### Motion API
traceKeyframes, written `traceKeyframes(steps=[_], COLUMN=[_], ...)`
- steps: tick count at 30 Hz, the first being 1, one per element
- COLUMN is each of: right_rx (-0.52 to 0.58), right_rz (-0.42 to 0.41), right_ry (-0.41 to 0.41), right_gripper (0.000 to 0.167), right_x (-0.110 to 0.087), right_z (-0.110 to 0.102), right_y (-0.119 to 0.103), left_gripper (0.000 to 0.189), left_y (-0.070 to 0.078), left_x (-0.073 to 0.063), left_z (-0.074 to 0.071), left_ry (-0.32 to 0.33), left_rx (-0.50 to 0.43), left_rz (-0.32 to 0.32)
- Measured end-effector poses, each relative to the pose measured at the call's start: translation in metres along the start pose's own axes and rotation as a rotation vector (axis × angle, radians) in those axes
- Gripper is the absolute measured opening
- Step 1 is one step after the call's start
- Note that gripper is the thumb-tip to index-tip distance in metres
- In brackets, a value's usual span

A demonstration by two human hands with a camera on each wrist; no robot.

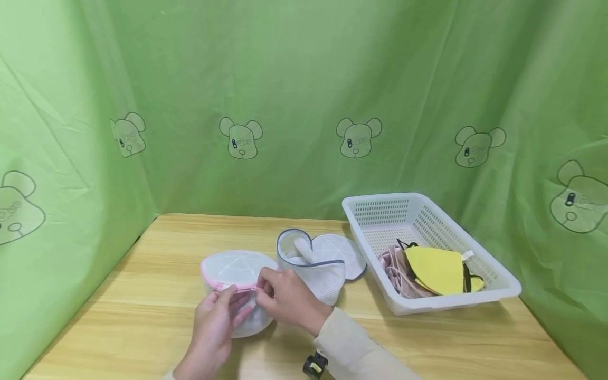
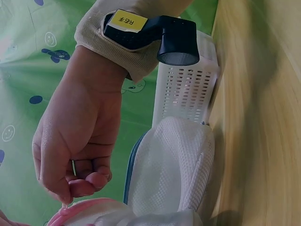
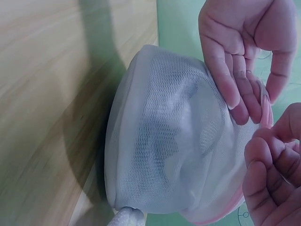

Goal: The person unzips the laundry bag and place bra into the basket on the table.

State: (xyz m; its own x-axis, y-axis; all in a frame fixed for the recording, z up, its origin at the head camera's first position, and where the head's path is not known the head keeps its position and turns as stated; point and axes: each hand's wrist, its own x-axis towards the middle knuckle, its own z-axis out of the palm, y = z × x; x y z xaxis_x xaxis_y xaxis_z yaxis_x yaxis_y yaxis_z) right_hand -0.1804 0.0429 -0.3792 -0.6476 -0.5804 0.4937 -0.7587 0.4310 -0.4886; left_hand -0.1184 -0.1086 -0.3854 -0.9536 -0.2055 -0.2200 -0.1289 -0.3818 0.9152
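Note:
A white mesh laundry bag (image 1: pixel 237 266) with a pink zipper rim stands upright on the table. My left hand (image 1: pixel 214 316) holds its near rim, thumb on the pink edge and fingers against the mesh side. At the rim, just right of that thumb, my right hand (image 1: pixel 287 295) pinches the small zipper pull (image 2: pixel 65 206) between thumb and forefinger. Through the mesh in the right wrist view, something pale shows inside, its kind unclear. Just behind the right hand is a second white mesh bag (image 1: pixel 328 279) with dark blue trim, its lid folded back.
To the right, a white perforated plastic basket (image 1: pixel 456 303) holds a yellow fabric piece (image 1: pixel 437 269) with black straps and a pink, strappy garment (image 1: pixel 399 272). Green curtains (image 1: pixel 294 79) enclose the wooden table (image 1: pixel 142 295) at the back and sides.

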Motion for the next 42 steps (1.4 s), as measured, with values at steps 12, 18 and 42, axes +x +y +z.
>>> traceKeyframes(steps=[12,18,42], right_rx=[-0.005,-0.027,-0.052], right_rz=[0.008,0.012,0.079], right_ry=[0.000,0.018,-0.001], right_gripper=[0.004,0.005,0.008], right_x=[-0.002,-0.003,-0.007], right_z=[-0.002,-0.004,-0.008], right_y=[0.003,0.007,0.020], left_gripper=[0.048,0.050,0.050], left_y=[0.002,0.002,0.004], left_x=[0.000,0.001,0.001], left_z=[-0.003,-0.005,-0.017], left_ry=[0.010,0.009,0.017], left_rx=[0.010,0.009,-0.012], left_rz=[-0.009,-0.011,-0.017])
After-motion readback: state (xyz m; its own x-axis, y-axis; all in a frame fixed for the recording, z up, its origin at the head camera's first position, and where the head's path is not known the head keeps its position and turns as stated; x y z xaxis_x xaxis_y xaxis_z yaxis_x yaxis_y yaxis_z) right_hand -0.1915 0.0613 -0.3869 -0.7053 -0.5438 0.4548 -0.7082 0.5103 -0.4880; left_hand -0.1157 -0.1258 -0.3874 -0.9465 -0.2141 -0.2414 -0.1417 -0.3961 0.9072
